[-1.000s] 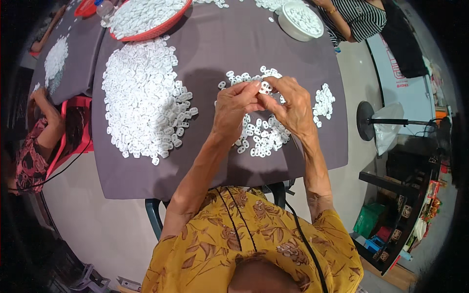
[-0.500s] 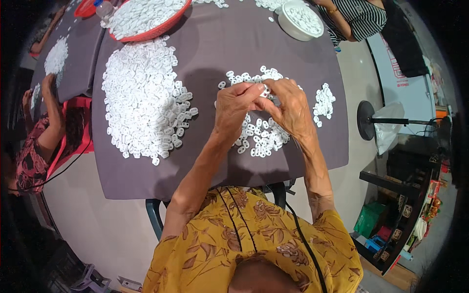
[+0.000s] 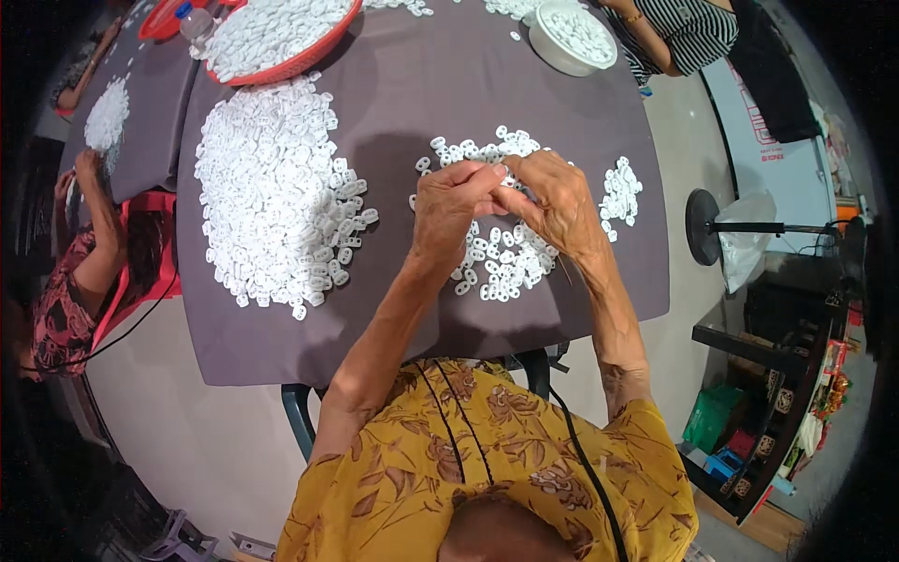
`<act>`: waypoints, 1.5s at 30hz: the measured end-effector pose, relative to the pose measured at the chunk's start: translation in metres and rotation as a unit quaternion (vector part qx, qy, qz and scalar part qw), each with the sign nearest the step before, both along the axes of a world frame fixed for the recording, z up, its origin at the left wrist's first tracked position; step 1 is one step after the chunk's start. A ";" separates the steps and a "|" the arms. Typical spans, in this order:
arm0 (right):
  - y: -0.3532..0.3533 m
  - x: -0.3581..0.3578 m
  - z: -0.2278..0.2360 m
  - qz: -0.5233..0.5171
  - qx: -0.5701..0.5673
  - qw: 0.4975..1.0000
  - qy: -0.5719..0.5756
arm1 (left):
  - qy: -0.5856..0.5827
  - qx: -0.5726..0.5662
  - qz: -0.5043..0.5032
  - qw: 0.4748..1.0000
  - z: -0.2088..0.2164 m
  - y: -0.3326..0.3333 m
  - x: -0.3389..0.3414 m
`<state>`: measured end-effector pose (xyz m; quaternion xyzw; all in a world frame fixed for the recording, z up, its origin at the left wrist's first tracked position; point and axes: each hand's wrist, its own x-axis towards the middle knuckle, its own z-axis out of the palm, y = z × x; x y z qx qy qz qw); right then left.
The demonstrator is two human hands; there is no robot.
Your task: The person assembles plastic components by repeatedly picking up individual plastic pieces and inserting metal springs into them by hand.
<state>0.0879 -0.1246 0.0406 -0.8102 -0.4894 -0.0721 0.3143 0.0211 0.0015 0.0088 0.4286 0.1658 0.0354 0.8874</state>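
Observation:
My left hand (image 3: 448, 208) and my right hand (image 3: 554, 201) meet fingertip to fingertip over the table. Both are closed in a pinch around a small white two-hole plastic piece (image 3: 508, 174), mostly covered by my fingers. Beneath and around them lies a loose scatter of the same white pieces (image 3: 506, 272). A large heap of such pieces (image 3: 267, 201) is spread to the left of my left hand. To the right of my right hand sits a small pile (image 3: 620, 194).
A red basket (image 3: 298, 67) full of white pieces stands at the far left, beside a clear bottle (image 3: 195, 23). At the far right is a white tub (image 3: 573, 64) of pieces, near a person in a striped top (image 3: 688, 37). Another person (image 3: 89, 248) works at the left table.
My right hand has turned slightly, and the white piece between my fingers shows less than before. The person on the left has shifted a hand a little.

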 end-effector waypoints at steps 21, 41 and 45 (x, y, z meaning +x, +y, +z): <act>0.002 0.006 -0.010 0.024 -0.021 0.999 0.012 | 0.026 0.002 -0.019 0.999 -0.009 0.004 0.001; -0.001 0.019 -0.019 0.078 -0.019 0.997 0.004 | 0.030 0.009 -0.028 0.999 -0.016 0.004 0.001; -0.006 0.027 -0.020 0.040 -0.008 0.995 0.091 | 0.002 0.057 0.025 0.998 -0.023 0.025 -0.001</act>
